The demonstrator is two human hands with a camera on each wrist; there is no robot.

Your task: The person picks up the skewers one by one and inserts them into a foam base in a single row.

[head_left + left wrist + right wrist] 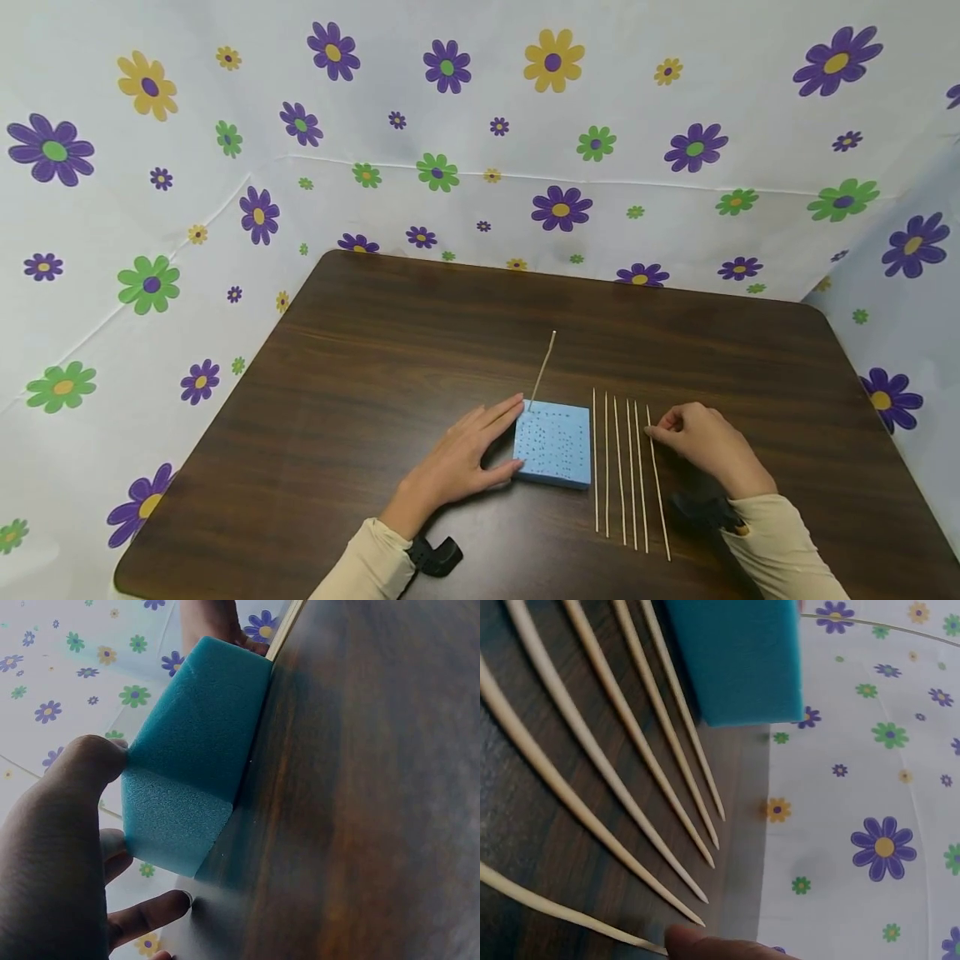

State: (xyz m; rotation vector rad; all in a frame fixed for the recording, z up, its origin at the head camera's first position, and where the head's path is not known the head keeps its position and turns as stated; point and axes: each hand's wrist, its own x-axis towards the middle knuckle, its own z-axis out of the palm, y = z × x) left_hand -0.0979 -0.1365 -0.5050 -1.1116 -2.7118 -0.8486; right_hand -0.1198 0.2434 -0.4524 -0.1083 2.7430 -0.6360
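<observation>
A blue foam block [553, 446], dotted with small holes on top, lies on the table. One thin wooden skewer [543, 369] stands tilted from its back left corner. My left hand [465, 454] touches the block's left side, index finger at the back corner and thumb at the front one. To the right of the block, several wooden skewers [620, 471] lie roughly parallel, their pointed tips showing in the right wrist view. My right hand [705, 442] pinches the rightmost skewer [658, 492] near its far end, with the thumb and index finger; that skewer still lies close to the tabletop.
The dark wood-grain table [360, 350] has rounded corners. A white flower-print sheet [480, 108] rises behind it and at both sides. Black straps with small cameras sit on both wrists, the left device [437, 557] close above the table.
</observation>
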